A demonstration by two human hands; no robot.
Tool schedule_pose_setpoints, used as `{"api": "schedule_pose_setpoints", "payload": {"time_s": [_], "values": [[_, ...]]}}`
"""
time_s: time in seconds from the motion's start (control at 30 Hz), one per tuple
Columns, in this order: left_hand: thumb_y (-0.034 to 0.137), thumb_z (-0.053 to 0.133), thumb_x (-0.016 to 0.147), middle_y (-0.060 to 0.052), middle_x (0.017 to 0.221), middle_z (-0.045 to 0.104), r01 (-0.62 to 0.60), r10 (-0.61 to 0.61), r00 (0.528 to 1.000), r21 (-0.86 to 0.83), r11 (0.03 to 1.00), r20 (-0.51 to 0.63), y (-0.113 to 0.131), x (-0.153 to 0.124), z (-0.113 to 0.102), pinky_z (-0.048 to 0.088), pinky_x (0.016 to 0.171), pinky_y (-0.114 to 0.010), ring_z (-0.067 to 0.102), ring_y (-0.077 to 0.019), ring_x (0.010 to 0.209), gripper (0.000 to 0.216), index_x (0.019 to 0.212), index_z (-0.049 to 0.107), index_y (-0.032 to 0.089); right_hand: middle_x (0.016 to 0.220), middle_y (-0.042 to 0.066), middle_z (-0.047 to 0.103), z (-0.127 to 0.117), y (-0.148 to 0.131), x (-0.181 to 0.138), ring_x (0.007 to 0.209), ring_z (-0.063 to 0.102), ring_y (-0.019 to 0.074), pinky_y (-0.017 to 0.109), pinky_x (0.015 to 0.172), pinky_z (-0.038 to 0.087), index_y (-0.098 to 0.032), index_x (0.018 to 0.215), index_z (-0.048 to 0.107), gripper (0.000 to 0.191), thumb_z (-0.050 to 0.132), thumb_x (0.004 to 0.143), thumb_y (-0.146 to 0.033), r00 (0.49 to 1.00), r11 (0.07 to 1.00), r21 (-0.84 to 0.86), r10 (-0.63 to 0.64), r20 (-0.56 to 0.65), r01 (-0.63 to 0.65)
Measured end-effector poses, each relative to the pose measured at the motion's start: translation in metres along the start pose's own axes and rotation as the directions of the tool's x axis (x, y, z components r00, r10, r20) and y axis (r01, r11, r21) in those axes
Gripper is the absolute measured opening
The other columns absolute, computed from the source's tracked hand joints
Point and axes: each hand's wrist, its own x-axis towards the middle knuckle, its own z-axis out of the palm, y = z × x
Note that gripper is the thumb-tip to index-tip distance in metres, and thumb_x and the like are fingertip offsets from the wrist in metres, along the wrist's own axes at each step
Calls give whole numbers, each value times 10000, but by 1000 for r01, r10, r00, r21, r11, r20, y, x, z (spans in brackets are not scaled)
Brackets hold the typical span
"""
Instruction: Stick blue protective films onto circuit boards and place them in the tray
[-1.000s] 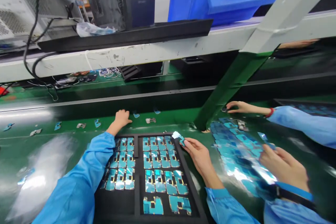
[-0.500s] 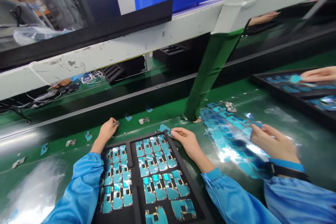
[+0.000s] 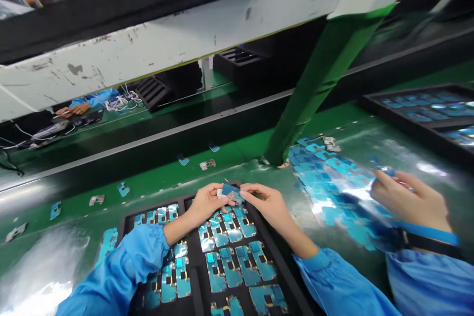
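In the head view, the blue-filmed circuit board point(image 3: 231, 191) spanned left hand point(image 3: 205, 205) to right hand point(image 3: 268, 203), long axis running sideways, both hands' fingers pinching it, neither nearer, over the black tray's point(image 3: 196, 286) far edge, near its right corner.

Boards point(image 3: 217, 284) glossy; tray point(image 3: 196, 289) matt; sleeves point(image 3: 122, 262) smooth cloth.

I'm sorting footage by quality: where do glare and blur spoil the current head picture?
Head view: white glare washes out the lower left of the green table, and reflections streak the pile of blue pieces; same head view: the co-worker's hand at right is smeared, while the person's left hand and right hand look fairly sharp.
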Motion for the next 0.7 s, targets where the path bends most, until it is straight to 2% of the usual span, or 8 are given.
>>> {"api": "schedule_pose_setpoints", "payload": {"time_s": [0.13, 0.23, 0.3, 0.43, 0.6, 0.7], "values": [[351, 905, 678, -157, 1037, 747, 77, -63, 990, -113, 991, 123, 3, -4, -7, 579, 694, -280, 736, -275, 967, 607, 1163, 631, 109, 957, 105, 768, -5, -2, -7, 961, 697, 305, 449, 915, 543, -213, 772, 785, 337, 824, 700, -540, 999, 999, -47, -18, 43, 20], [335, 822, 802, -189, 1119, 731, 214, -134, 945, -254, 943, 299, 7, -5, -10, 588, 776, -271, 720, -266, 1048, 522, 1227, 644, 90, 1005, 113, 766, -13, -3, -14, 1000, 694, 306, 453, 929, 548, -221, 807, 800, 290, 805, 753, -505, 996, 997, -62, -46, 71, 50], [324, 752, 874, -196, 1133, 729, 292, -160, 920, -352, 889, 358, 8, -5, -13, 593, 794, -258, 726, -254, 1046, 474, 1267, 640, 83, 994, 111, 766, -17, -4, -17, 961, 703, 292, 429, 889, 568, -228, 833, 810, 269, 799, 772, -489, 996, 997, -66, -45, 82, 50], [244, 716, 903, -171, 1106, 742, 370, -195, 900, -444, 816, 391, 6, -4, -16, 604, 803, -247, 742, -239, 1011, 417, 1284, 636, 95, 932, 99, 763, -20, -8, -21, 857, 711, 251, 348, 762, 596, -244, 860, 819, 233, 804, 783, -463, 993, 998, -46, -36, 109, 42], [230, 759, 868, -151, 1119, 736, 382, -184, 886, -445, 810, 426, 2, -5, -19, 612, 795, -260, 736, -257, 1029, 411, 1250, 646, 131, 954, 88, 767, -14, -21, -27, 916, 716, 261, 373, 826, 604, -273, 822, 811, 157, 786, 809, -428, 989, 993, -10, -118, 91, 120], [253, 768, 863, -148, 1140, 728, 391, -175, 871, -432, 813, 458, 3, -6, -19, 613, 846, -288, 732, -259, 1033, 403, 1233, 667, 130, 903, 80, 767, -11, -28, -29, 892, 721, 257, 377, 815, 611, -278, 820, 811, 119, 787, 811, -394, 981, 989, 10, -151, 125, 151]]}}
